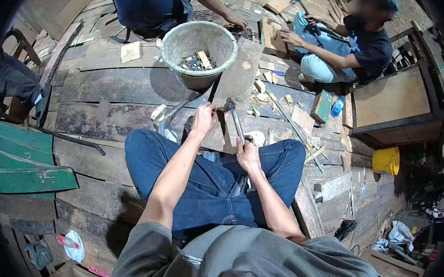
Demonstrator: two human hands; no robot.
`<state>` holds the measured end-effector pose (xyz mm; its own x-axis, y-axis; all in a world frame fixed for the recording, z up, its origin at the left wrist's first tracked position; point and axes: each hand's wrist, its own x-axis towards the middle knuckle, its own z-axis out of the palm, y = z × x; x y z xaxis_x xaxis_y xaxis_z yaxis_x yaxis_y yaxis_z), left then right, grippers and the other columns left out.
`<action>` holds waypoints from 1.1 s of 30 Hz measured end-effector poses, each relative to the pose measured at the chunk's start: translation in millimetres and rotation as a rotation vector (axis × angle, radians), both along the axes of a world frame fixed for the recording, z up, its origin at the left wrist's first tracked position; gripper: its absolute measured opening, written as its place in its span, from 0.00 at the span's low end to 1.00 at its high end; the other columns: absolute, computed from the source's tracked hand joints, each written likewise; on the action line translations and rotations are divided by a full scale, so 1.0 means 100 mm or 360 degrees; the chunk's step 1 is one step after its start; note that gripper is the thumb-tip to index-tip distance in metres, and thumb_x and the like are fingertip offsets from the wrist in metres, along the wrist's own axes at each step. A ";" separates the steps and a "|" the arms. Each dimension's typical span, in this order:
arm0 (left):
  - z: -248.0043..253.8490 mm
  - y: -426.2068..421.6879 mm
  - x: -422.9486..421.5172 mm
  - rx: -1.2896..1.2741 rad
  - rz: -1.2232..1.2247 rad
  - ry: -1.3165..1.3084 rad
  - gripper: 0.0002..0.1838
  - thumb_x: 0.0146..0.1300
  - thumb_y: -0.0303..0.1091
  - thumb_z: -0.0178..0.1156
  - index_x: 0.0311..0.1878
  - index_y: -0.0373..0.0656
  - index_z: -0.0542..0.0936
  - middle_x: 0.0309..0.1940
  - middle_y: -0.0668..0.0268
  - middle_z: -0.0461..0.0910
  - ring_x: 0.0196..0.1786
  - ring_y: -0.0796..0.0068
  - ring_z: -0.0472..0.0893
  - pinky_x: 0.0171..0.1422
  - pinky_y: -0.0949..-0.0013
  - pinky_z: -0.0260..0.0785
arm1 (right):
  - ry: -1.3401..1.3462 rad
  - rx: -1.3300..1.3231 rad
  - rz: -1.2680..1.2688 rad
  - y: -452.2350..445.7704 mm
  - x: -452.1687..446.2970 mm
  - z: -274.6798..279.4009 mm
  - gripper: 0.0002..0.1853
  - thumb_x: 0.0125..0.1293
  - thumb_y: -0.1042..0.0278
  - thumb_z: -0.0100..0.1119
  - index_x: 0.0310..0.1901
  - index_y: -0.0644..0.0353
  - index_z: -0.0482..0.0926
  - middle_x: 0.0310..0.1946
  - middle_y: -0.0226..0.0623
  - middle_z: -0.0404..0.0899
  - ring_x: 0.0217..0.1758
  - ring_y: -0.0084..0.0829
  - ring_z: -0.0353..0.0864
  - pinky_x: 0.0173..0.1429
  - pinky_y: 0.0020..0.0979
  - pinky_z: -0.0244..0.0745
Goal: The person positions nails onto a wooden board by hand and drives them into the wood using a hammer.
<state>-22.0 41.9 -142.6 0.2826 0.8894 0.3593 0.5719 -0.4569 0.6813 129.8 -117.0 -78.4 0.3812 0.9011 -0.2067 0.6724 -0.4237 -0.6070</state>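
Observation:
My right hand (248, 155) is wrapped round the handle of a hammer (237, 121). The hammer's head is up and to the left of that hand, over a flat board (240, 67) on the floor in front of my crossed legs. Just left of the hammer head, my left hand (204, 117) is closed with its fingertips together at the board's edge; what it pinches is too small to make out. Beyond both hands stands a grey bucket (172, 40) with small pieces in its bottom and a pale block among them. A dark curved metal bar (183, 104) lies beside my left hand.
One person (149, 2) sits beyond the bucket, reaching to the floor. Another person (362, 45) at the right holds a hammer by a wooden block. Wood scraps (261, 96) litter the plank floor. A wooden cabinet (394, 104), yellow bucket (386, 160) and green boards (24, 163) stand around.

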 end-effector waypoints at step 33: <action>-0.02 -0.02 0.01 0.0000 0.0026 -0.0003 0.08 0.55 0.22 0.58 0.39 0.36 0.82 0.35 0.47 0.81 0.42 0.43 0.81 0.47 0.50 0.74 | 0.0190 0.0077 -0.0099 -0.01 -0.13 0.26 0.28 0.75 0.48 0.48 0.35 0.73 0.76 0.27 0.66 0.77 0.39 0.65 0.80 0.41 0.53 0.73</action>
<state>-21.2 39.6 -144.3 0.2670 0.8940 0.3599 0.5779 -0.4474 0.6826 116.5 -118.4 -52.1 0.4121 0.8864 -0.2110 0.5676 -0.4309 -0.7015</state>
